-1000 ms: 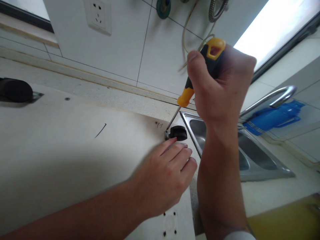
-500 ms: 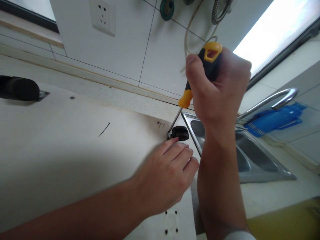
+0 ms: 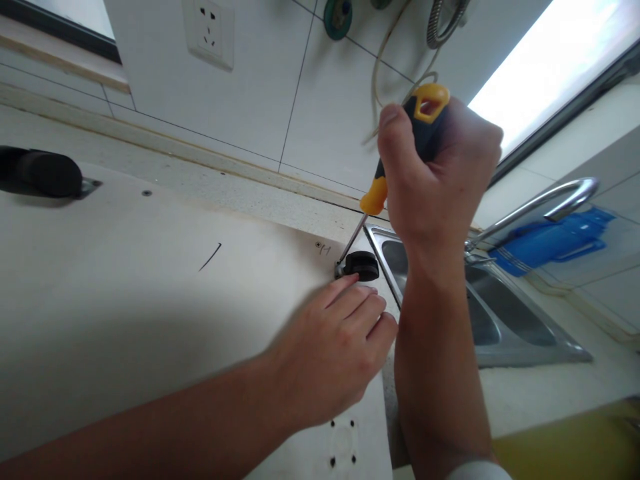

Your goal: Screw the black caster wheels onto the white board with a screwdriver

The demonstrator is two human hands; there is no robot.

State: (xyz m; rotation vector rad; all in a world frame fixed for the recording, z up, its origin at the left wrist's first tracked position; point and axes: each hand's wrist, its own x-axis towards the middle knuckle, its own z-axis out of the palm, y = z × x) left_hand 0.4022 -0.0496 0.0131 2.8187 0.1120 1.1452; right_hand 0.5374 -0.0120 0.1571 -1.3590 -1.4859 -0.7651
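Observation:
My right hand (image 3: 437,173) is wrapped round the yellow and black handle of a screwdriver (image 3: 375,193). The shaft slants down and left to the metal base of a black caster wheel (image 3: 361,265). Fingers of my left hand (image 3: 343,340) are bent against the near side of this caster; the thumb is hidden. Under both lies a white board (image 3: 150,280), with the caster at its far right corner. Its surface carries a short pen stroke, a small mark beside a screw hole, and several dark holes near the front right corner.
Another black caster (image 3: 45,175) stands at the board's far left. To the right are a steel double sink (image 3: 530,333), a curved faucet (image 3: 535,207) and a blue jug (image 3: 555,240). A tiled wall with a socket (image 3: 210,33) rises behind. Something yellow (image 3: 570,437) fills the lower right.
My right hand and the screwdriver handle have turned very slightly to the right. The screwdriver's lower end stays at the caster's base, and my left hand remains in place.

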